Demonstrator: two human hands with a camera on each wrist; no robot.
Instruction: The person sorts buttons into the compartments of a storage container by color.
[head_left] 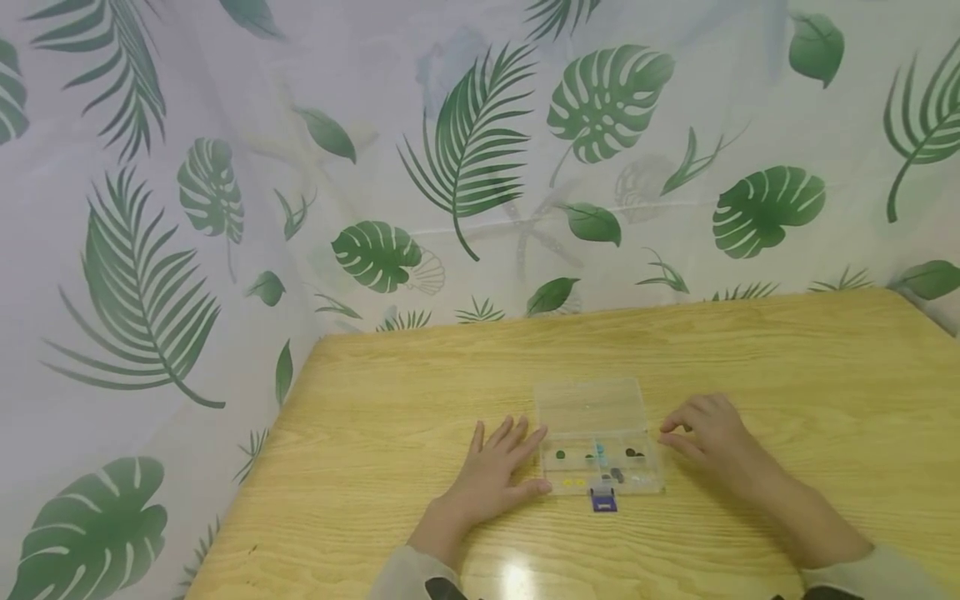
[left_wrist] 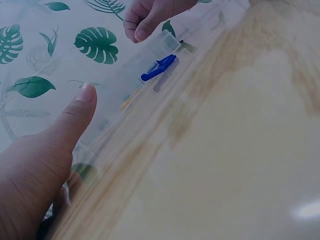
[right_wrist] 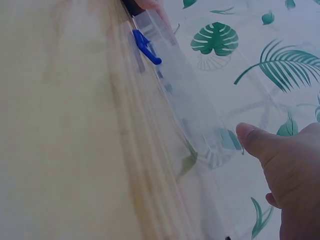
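A clear plastic compartment box (head_left: 553,475) lies on the table with its transparent lid (head_left: 588,406) folded back. Small pieces sit in its compartments: a dark green one (head_left: 560,455), light blue ones (head_left: 600,450), yellow ones (head_left: 574,483) and dark ones (head_left: 617,475). A blue latch (head_left: 603,502) sticks out at the front. My left hand (head_left: 495,475), fingers spread, lies at the box's left end, the thumb by its front corner. Just off the right end, my right hand (head_left: 708,433) hovers with loosely bent fingers, thumb near the index finger. No held piece shows there.
The wood-grain table (head_left: 375,417) extends around the box on all sides. Behind it and along the left hangs a white cloth (head_left: 300,75) printed with green leaves. A bright reflection lies on the tabletop near the front.
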